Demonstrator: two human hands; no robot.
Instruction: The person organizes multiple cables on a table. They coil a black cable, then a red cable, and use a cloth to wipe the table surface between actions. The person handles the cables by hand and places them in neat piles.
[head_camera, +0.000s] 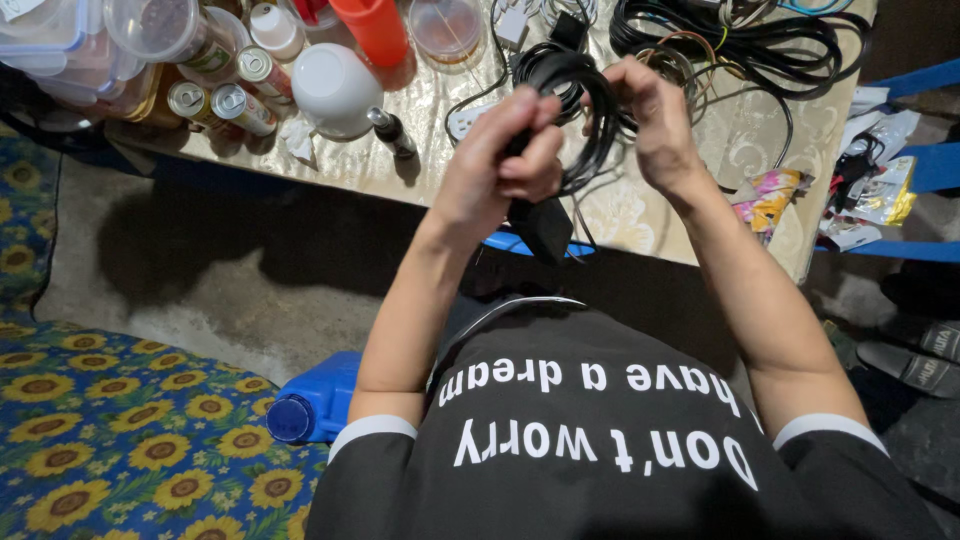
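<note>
While the left hand (497, 165) clamps shut around the black power adapter (540, 225) hanging just below it, the right hand (650, 115) pinches the coiled black cable (585, 95) between them, where even, untwisted loops would serve best.

Left hand (495, 170) hides black adapter (543, 228) top.

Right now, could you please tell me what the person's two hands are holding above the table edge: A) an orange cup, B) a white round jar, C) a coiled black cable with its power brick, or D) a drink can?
C: both the left hand and the right hand grip the coiled black cable, with its black power brick hanging below the left hand.
</note>
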